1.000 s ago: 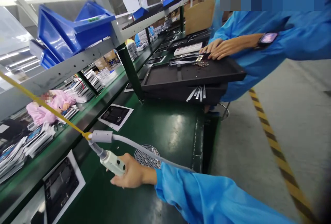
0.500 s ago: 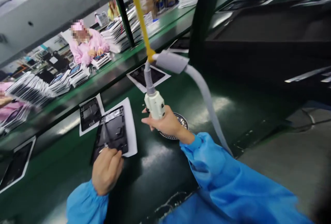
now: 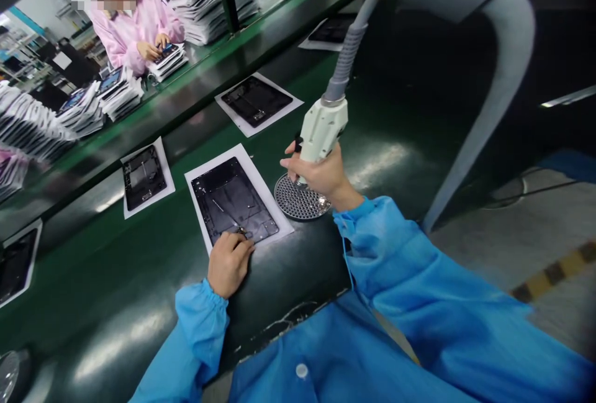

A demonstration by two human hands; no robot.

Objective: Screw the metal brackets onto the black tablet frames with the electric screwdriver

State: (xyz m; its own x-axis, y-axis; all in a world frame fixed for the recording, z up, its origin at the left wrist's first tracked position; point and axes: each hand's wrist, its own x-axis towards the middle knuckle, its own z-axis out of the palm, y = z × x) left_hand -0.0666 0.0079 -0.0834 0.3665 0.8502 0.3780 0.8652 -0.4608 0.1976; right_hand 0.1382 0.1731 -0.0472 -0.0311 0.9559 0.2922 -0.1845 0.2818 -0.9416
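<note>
Right hand (image 3: 327, 174) wrapped around electric screwdriver (image 3: 323, 128) over perforated dish (image 3: 298, 201), left hand (image 3: 229, 265) curled at tablet shell (image 3: 233, 192), pinch unclear, dish and shell inward from near edge of table (image 3: 125, 285)

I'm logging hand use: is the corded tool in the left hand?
No, the right hand grips the tool, while the left hand is at the near edge of the black panel.

I can't read any words or numbers from here — a white patch (image 3: 62, 59) on a dark panel (image 3: 81, 74) in the background is too small to make out. Yellow-and-black warning tape (image 3: 554, 274) crosses the floor (image 3: 488, 241).
</note>
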